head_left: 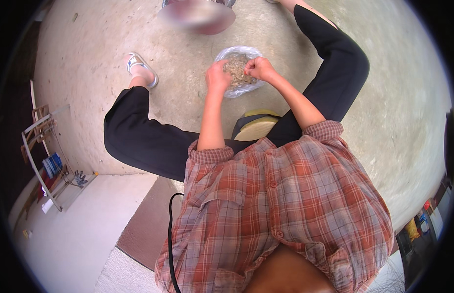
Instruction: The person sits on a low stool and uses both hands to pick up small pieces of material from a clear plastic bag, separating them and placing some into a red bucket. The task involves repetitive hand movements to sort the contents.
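A clear plastic bag [243, 90] sits on the floor between my legs with its mouth spread wide. Inside is a heap of light-brown, dry-looking shredded bits [237, 69]; what they are I cannot tell. My right hand [261, 69] is over the bag's right side, thumb and fingers pinched on a small red piece [246, 72]. At the left rim is my left hand [217, 77], its fingers apart above the heap and no object visible in them. The fingertips of the left hand are partly hard to make out.
Concrete floor [183, 91] surrounds the bag. A yellow-and-dark slipper [258, 128] lies nearer me. Beyond the bag is a blurred, maroon rounded object [214, 28]. A metal frame [40, 179] with a blue spool [52, 165] stands far left. A black cable [171, 234] runs beside my shirt.
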Action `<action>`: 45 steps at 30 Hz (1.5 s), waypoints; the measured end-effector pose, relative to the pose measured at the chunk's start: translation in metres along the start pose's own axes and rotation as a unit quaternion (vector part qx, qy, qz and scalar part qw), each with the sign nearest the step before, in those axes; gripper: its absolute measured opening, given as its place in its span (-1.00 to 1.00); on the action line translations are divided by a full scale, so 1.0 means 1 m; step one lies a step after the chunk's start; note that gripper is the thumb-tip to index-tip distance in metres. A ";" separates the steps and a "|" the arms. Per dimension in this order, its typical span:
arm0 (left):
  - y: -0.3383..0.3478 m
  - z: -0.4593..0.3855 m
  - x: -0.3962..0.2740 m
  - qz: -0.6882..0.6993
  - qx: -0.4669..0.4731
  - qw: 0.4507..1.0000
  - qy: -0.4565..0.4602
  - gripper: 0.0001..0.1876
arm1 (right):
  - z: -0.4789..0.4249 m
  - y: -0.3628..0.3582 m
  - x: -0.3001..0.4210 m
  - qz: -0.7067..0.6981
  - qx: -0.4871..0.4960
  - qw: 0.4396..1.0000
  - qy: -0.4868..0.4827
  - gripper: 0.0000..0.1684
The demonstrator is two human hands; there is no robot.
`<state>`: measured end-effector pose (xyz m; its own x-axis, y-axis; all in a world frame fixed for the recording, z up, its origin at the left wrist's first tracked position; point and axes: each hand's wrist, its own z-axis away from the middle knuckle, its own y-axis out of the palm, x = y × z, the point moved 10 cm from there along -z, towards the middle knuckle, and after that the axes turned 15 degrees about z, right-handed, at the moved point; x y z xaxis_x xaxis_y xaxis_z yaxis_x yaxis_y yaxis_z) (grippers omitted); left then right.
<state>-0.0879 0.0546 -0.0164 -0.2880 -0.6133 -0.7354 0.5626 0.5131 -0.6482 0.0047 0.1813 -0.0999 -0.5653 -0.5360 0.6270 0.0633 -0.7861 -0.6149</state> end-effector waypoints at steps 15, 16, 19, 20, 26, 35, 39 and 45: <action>0.046 0.004 0.046 0.241 0.044 0.962 -0.123 -0.83 | 0.002 -0.008 0.006 0.008 -0.001 1.000 -0.028 -0.89; 0.047 0.004 0.047 0.254 0.055 0.957 -0.130 -0.82 | 0.002 -0.011 0.008 0.011 -0.010 0.999 -0.034 -0.91; 0.052 0.005 0.048 0.308 0.091 0.936 -0.143 -0.78 | 0.004 -0.016 0.013 0.031 -0.028 0.998 -0.050 -0.93; 0.054 0.006 0.046 0.336 0.105 0.925 -0.142 -0.77 | 0.005 -0.017 0.014 0.039 -0.033 0.997 -0.054 -0.93; 0.056 0.009 0.034 0.354 0.121 0.913 -0.164 -0.77 | 0.006 -0.021 0.015 0.064 -0.039 0.996 -0.053 -0.93; 0.054 0.009 0.049 0.368 0.102 0.905 -0.186 -0.84 | 0.003 -0.023 0.011 0.092 -0.034 0.995 -0.036 -0.86; 0.045 0.008 0.053 0.310 0.069 0.930 -0.183 -0.88 | 0.004 -0.034 0.009 0.104 -0.047 0.993 -0.011 -0.87; 0.035 0.007 0.060 0.207 0.026 0.968 -0.141 -0.88 | 0.010 -0.060 0.029 -0.020 -0.064 0.997 -0.035 -0.90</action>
<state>-0.0803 0.0316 -0.0821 0.1884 -0.5048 -0.8424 0.6248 0.7234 -0.2937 -0.0079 0.2100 -0.0399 -0.5057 -0.5284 0.6819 -0.0669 -0.7641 -0.6417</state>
